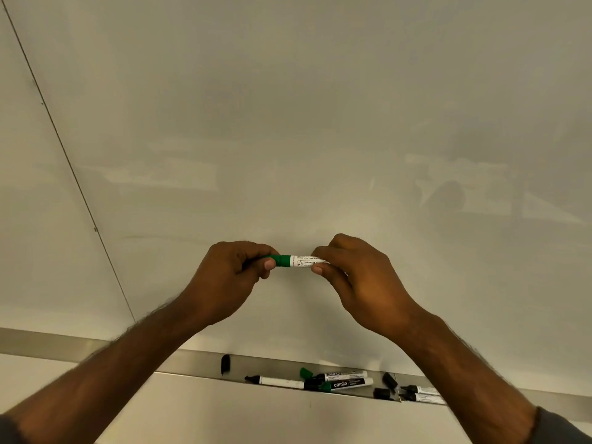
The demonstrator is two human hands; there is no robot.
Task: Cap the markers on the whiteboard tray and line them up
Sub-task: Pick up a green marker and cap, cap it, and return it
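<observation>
I hold a green marker (296, 261) level in front of the whiteboard, above the tray. My left hand (224, 280) grips its green cap end, and my right hand (358, 280) grips the white barrel. The cap sits against the barrel. Below, the metal tray (192, 363) holds an uncapped black marker (275, 381), two more markers (347, 380) lying side by side, a loose green cap (306, 373), loose black caps (225, 364) (389, 379) (382, 393), and two uncapped black markers (421, 393) at the right, partly hidden by my right forearm.
The whiteboard (288, 123) fills the view, with a thin seam line (64, 152) running down its left side. A pale wall (224, 411) lies below the tray.
</observation>
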